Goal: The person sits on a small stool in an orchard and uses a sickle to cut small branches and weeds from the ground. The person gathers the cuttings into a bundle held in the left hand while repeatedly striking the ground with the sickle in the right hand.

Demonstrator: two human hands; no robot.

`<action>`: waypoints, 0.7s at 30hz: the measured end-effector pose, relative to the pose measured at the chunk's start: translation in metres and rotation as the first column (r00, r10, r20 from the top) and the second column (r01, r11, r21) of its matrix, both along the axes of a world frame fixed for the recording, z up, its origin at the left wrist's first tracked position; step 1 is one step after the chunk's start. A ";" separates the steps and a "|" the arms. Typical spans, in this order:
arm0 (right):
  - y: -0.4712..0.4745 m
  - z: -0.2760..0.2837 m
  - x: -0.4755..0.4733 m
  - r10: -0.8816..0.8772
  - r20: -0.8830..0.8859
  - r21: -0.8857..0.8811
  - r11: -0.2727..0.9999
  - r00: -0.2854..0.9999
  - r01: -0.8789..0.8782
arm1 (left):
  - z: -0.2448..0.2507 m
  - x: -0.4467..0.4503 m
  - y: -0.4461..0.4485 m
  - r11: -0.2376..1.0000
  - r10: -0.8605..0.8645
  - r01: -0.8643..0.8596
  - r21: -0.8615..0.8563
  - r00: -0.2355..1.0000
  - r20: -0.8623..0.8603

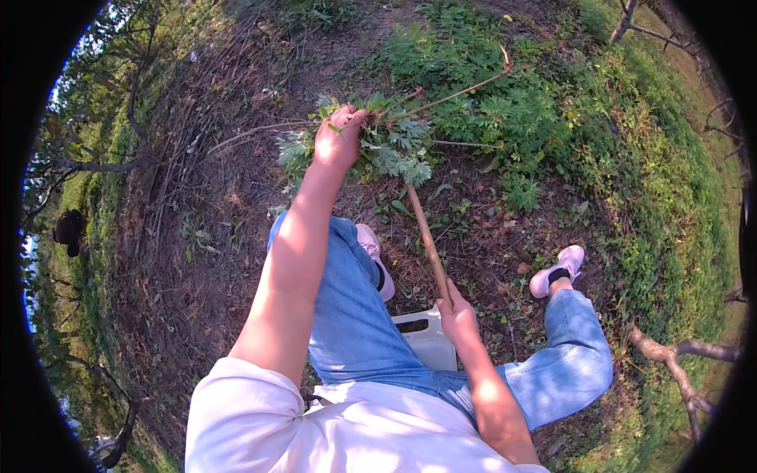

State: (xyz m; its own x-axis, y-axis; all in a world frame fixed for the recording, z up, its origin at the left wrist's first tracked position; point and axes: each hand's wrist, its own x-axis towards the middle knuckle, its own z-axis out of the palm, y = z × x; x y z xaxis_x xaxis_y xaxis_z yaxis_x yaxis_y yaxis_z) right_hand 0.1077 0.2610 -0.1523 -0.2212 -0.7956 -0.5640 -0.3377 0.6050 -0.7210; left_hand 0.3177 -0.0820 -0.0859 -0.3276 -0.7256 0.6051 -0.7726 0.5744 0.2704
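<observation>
My left hand (340, 137) is closed around a bunch of uprooted leafy weeds (405, 148), held out in front of me above the ground. Long dry stems stick out of the bunch to both sides. My right hand (458, 313) grips a wooden tool handle (427, 236) near its lower end in the picture. The handle runs up and away from me and passes under the weeds, which hide its far end, so I cannot tell which tool it is.
I sit on a pale plastic stool (429, 337), feet apart in pink shoes (559, 272). Dense green weeds (520, 118) grow ahead and to the right. Dry stalks (183, 142) lie on bare soil at the left. A tree branch (668, 355) stands at the right; more branches are at the left.
</observation>
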 end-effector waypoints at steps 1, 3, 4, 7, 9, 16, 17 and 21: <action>0.020 0.003 -0.005 -0.042 0.020 -0.029 0.999 0.999 0.043 | 0.002 -0.002 0.000 1.000 -0.005 0.005 0.014 1.000 -0.005; 0.066 -0.002 -0.016 -0.112 0.079 -0.097 0.988 0.991 0.120 | 0.000 -0.003 -0.005 0.999 0.033 -0.032 0.030 0.999 -0.041; 0.087 0.003 -0.018 -0.171 0.112 -0.058 0.982 0.979 0.179 | -0.004 -0.003 -0.009 0.998 0.056 -0.055 0.035 0.998 -0.043; 0.137 0.036 -0.023 -0.230 0.125 -0.014 0.972 0.965 0.233 | 0.012 -0.003 -0.006 0.999 0.041 -0.041 -0.005 0.996 0.082; 0.140 0.039 -0.027 -0.214 0.110 -0.006 0.976 0.971 0.216 | 0.013 0.001 -0.006 0.997 0.062 -0.058 -0.047 0.995 0.083; -0.035 -0.049 0.000 -0.153 -0.004 -0.077 0.985 0.988 0.152 | 0.006 -0.014 -0.015 0.999 0.053 -0.053 -0.002 0.992 0.118; -0.049 -0.042 0.004 -0.172 0.042 -0.031 0.984 0.984 0.173 | 0.000 -0.005 -0.015 0.998 0.062 -0.059 -0.035 0.992 0.107; -0.050 -0.039 -0.013 -0.206 0.029 -0.220 0.953 0.978 0.208 | -0.006 0.005 -0.019 0.996 0.048 -0.058 0.073 0.990 0.130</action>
State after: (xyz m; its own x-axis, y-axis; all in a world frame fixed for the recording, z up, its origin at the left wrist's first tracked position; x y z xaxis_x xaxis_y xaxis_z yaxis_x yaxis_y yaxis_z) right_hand 0.0950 0.2110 -0.1912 -0.3915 -0.8374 -0.3814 -0.2173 0.4869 -0.8460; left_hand 0.3230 -0.1010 -0.0923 -0.3589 -0.7864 0.5028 -0.8326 0.5132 0.2084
